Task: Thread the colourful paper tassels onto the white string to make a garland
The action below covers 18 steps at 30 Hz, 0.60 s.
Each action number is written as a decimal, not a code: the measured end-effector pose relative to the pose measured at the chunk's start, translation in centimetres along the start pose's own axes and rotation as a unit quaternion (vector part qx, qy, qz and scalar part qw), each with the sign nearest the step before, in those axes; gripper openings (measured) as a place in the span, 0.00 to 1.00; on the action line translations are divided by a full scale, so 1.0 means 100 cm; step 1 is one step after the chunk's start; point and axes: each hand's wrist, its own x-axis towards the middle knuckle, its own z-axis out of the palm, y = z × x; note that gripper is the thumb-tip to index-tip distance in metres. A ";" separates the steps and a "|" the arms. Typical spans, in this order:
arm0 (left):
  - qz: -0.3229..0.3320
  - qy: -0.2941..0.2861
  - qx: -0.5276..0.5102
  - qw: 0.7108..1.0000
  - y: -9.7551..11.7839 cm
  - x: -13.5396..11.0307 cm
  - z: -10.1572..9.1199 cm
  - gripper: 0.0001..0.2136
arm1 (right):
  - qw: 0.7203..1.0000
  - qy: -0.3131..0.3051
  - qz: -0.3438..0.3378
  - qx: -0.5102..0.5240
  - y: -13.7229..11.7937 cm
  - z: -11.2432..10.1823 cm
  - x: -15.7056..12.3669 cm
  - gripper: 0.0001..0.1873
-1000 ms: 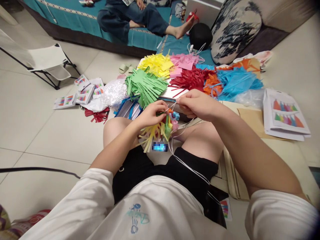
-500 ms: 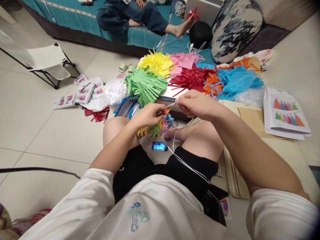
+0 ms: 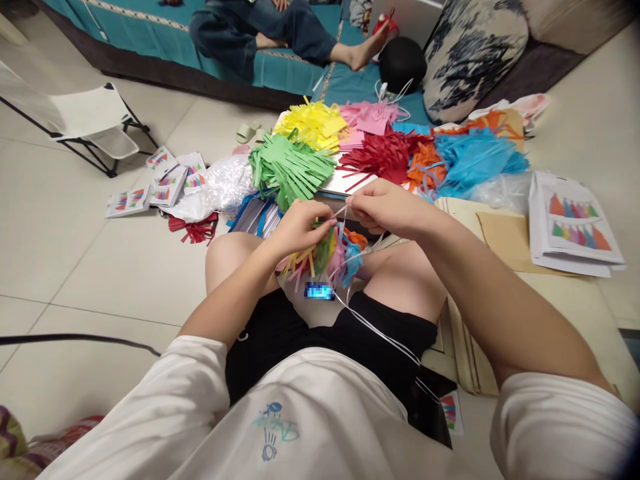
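My left hand (image 3: pixel 306 225) and my right hand (image 3: pixel 383 207) face each other above my lap, both with pinched fingers. Between them runs a thin white ribbon (image 3: pixel 341 213), gripped at each end. Loose lengths of the ribbon trail down across my right thigh. Just below my left hand hangs a bunch of multicoloured paper tassels (image 3: pixel 327 248), with yellow, green, pink, blue and orange strips. My left fingers partly cover its top, so how it joins the ribbon is hidden. Beneath the bunch, a phone-like object with a blurred blue screen (image 3: pixel 320 290) lies between my thighs.
Ahead lie fringed paper piles: green (image 3: pixel 293 167), yellow (image 3: pixel 310 127), red (image 3: pixel 383 157) and blue (image 3: pixel 477 160). A printed packet (image 3: pixel 575 220) rests at right; several more (image 3: pixel 170 187) lie on the floor at left, near a folding chair (image 3: pixel 90 110). A person's legs (image 3: pixel 280 33) rest on the sofa.
The tassel bunch has swung and spread to the right, showing more blue and orange strips. My right hand has shifted slightly left, and both hands still pinch the ribbon.
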 end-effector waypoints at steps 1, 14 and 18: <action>0.009 0.020 0.007 1.000 0.000 0.000 0.002 0.12 | 1.000 0.001 0.002 0.002 0.000 0.000 0.001 0.23; -0.043 -0.085 0.258 0.962 0.033 -0.018 0.037 0.12 | 1.000 0.006 -0.025 0.005 -0.012 0.002 0.000 0.21; -0.057 -0.154 0.298 0.940 0.031 -0.015 0.043 0.14 | 0.999 0.006 -0.027 0.020 -0.017 0.001 -0.002 0.21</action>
